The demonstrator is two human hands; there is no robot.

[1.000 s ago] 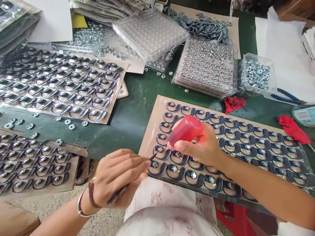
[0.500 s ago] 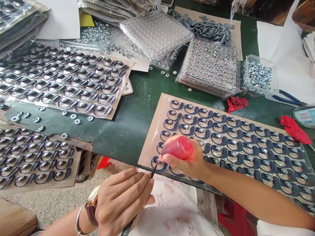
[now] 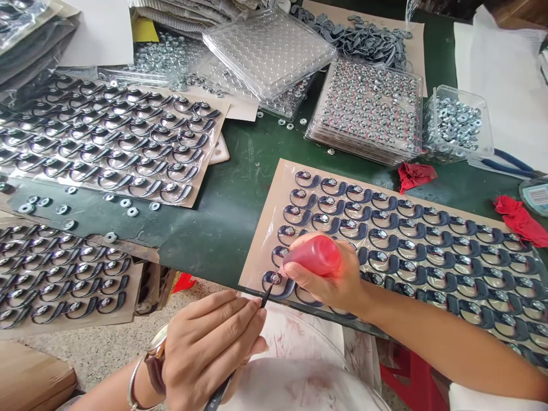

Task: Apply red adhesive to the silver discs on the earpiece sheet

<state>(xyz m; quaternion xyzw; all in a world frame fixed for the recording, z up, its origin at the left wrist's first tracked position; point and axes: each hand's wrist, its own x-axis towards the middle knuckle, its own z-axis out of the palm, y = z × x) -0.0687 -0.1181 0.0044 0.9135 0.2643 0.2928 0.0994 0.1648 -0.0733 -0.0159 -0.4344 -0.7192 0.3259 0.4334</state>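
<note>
My right hand (image 3: 329, 279) is wrapped round a squeeze bottle (image 3: 319, 254) of red liquid, tilted with its tip down to the left. Between the fingers of my left hand (image 3: 218, 342) is a pair of black tweezers (image 3: 266, 297), its point at the corner part of the board. That curved dark part (image 3: 274, 278) carries a small round metal piece with thin red wires. Rows of the same parts cover the brown board (image 3: 263, 240) under my right hand. The bottle's tip sits just up and right of the tweezers' point.
Another board of curved parts (image 3: 214, 137) lies at left, one more below it. Loose ring magnets (image 3: 132, 211) dot the green table (image 3: 222, 228). Behind stand clear trays (image 3: 269, 54), stacked trays of metal pieces (image 3: 368, 108), a box of rings (image 3: 460, 128) and red cloths (image 3: 416, 176).
The bottle's tip has lifted slightly up and right, off the corner part. The tweezers stay at that part. The view has shifted a little.
</note>
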